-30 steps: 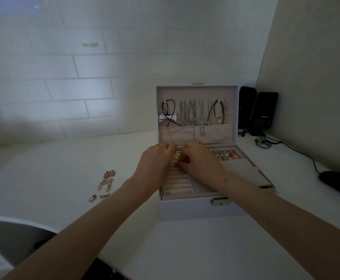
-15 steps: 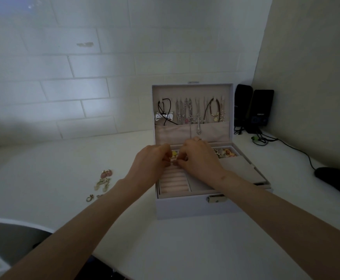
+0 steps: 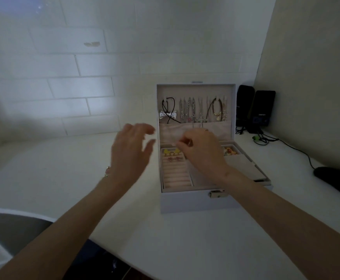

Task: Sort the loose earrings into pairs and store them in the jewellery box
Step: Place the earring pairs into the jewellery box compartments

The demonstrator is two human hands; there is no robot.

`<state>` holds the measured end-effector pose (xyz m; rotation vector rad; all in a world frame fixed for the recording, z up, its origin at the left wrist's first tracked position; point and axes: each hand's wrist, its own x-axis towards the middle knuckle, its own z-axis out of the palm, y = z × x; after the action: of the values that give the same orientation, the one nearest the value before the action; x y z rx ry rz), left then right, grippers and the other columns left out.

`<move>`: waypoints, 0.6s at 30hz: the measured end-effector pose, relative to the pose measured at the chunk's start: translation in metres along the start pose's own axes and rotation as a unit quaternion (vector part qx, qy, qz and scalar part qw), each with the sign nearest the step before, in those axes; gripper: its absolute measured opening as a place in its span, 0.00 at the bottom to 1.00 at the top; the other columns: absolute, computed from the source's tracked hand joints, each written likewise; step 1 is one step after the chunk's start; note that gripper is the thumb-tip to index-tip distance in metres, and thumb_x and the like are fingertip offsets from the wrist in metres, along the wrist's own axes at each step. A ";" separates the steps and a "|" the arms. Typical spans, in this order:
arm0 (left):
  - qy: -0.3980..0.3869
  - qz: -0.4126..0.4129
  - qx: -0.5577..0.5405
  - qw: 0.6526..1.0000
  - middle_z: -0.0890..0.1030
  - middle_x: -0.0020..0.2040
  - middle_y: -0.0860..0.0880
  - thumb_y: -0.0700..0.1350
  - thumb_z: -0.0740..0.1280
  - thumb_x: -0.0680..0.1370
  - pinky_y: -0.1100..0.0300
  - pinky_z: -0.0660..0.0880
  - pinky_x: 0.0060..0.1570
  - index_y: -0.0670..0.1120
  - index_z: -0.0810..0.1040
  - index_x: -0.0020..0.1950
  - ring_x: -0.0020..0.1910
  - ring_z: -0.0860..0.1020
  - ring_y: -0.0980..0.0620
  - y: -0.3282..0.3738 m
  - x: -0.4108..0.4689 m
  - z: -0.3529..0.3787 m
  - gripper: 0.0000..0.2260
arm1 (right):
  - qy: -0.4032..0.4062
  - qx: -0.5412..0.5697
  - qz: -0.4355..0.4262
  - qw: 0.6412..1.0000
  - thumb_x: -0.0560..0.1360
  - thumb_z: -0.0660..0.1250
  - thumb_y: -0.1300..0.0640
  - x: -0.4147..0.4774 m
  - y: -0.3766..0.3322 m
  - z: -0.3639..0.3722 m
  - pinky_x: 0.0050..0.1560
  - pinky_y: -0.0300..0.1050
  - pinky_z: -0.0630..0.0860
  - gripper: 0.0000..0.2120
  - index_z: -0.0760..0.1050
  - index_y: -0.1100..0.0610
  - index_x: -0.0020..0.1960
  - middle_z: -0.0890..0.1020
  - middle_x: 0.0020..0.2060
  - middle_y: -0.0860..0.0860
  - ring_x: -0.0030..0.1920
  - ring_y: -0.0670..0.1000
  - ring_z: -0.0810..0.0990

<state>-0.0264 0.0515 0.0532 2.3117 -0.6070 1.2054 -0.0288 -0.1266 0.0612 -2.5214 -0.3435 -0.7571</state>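
Backing left hand (image 3: 131, 152) off jewellery box (image 3: 195, 201) with fingers spread, raising right hand (image 3: 200, 152) with fingers curled (can't tell if pinching anything), leaving yellow earrings (image 3: 171, 152) seated in back-left ring rolls (image 3: 175, 174), probably heading next for loose earrings (image 3: 107, 170) behind left wrist.

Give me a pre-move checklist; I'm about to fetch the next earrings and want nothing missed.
1. Jewellery box lid open: ok.
2. Yellow earrings paired in the box: ok.
3. Pink earrings paired in the next row: ok.
4. Left hand open, holding nothing: ok.
5. Right hand empty: cannot tell, fingers curled.
6. Loose earrings in clear view: not ok, mostly hidden behind the left wrist.
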 end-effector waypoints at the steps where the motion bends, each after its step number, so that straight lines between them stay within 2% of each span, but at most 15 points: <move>1: 0.025 -0.039 -0.005 0.999 0.79 0.46 0.52 0.40 0.70 0.73 0.59 0.68 0.42 0.46 0.76 0.50 0.42 0.74 0.51 -0.008 0.001 -0.009 0.08 | 0.014 0.043 -0.014 0.999 0.75 0.67 0.53 0.000 -0.012 -0.004 0.47 0.45 0.73 0.10 0.79 0.58 0.40 0.79 0.36 0.49 0.38 0.48 0.75; 3: 0.029 -0.110 0.012 0.993 0.77 0.45 0.55 0.42 0.68 0.75 0.59 0.66 0.42 0.47 0.75 0.51 0.43 0.73 0.53 -0.035 0.001 -0.022 0.06 | 0.009 0.116 -0.053 0.992 0.75 0.67 0.56 0.001 -0.040 -0.006 0.44 0.42 0.74 0.06 0.79 0.58 0.43 0.79 0.37 0.49 0.37 0.46 0.74; 4: 0.003 -0.140 0.029 0.990 0.77 0.45 0.56 0.44 0.67 0.75 0.58 0.67 0.42 0.48 0.75 0.50 0.44 0.74 0.52 -0.052 0.000 -0.025 0.05 | -0.004 0.135 -0.077 0.988 0.75 0.67 0.57 0.003 -0.053 -0.003 0.44 0.42 0.74 0.05 0.79 0.58 0.44 0.79 0.38 0.50 0.38 0.46 0.75; 7: -0.160 -0.252 0.083 0.951 0.81 0.48 0.49 0.48 0.69 0.74 0.52 0.74 0.48 0.47 0.76 0.48 0.48 0.77 0.47 -0.103 -0.006 -0.029 0.07 | -0.092 0.127 -0.120 0.980 0.75 0.66 0.58 0.014 -0.091 0.022 0.45 0.44 0.74 0.05 0.80 0.57 0.47 0.81 0.42 0.52 0.41 0.48 0.77; 9: -0.254 -0.316 0.096 0.909 0.81 0.50 0.45 0.50 0.70 0.74 0.54 0.73 0.48 0.45 0.78 0.49 0.48 0.76 0.46 -0.124 -0.012 -0.029 0.10 | -0.169 0.086 -0.108 0.976 0.75 0.65 0.60 0.027 -0.109 0.052 0.47 0.43 0.74 0.07 0.81 0.57 0.51 0.82 0.46 0.52 0.45 0.50 0.79; 10: -0.274 -0.337 0.085 0.897 0.81 0.51 0.44 0.50 0.70 0.74 0.55 0.72 0.47 0.43 0.78 0.49 0.47 0.76 0.47 -0.129 -0.015 -0.028 0.11 | -0.200 0.062 -0.090 0.974 0.74 0.66 0.61 0.034 -0.115 0.068 0.49 0.44 0.76 0.09 0.80 0.58 0.53 0.83 0.48 0.53 0.48 0.51 0.80; 14: -0.287 -0.391 -0.012 0.874 0.81 0.51 0.42 0.46 0.72 0.73 0.59 0.70 0.45 0.41 0.80 0.50 0.44 0.75 0.49 -0.136 -0.026 -0.018 0.11 | -0.290 -0.003 0.006 0.957 0.71 0.72 0.60 0.055 -0.116 0.124 0.54 0.47 0.77 0.16 0.77 0.62 0.58 0.80 0.54 0.57 0.54 0.56 0.80; 16: -0.285 -0.407 -0.043 0.867 0.81 0.51 0.42 0.45 0.71 0.73 0.59 0.71 0.45 0.41 0.80 0.49 0.45 0.76 0.49 -0.139 -0.030 -0.014 0.09 | -0.308 -0.005 0.037 0.951 0.70 0.73 0.58 0.059 -0.110 0.143 0.49 0.44 0.75 0.17 0.76 0.62 0.56 0.80 0.54 0.57 0.54 0.57 0.79; 18: -0.290 -0.404 -0.056 0.866 0.82 0.49 0.43 0.44 0.72 0.72 0.61 0.70 0.41 0.43 0.80 0.48 0.45 0.77 0.50 -0.141 -0.032 -0.012 0.08 | -0.300 -0.003 0.051 0.953 0.71 0.71 0.59 0.062 -0.104 0.156 0.46 0.44 0.73 0.13 0.76 0.62 0.54 0.80 0.53 0.57 0.53 0.57 0.79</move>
<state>0.0303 0.1758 0.0051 2.3996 0.1462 0.0792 0.0538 0.0486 0.0216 -2.7025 -0.4003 0.0686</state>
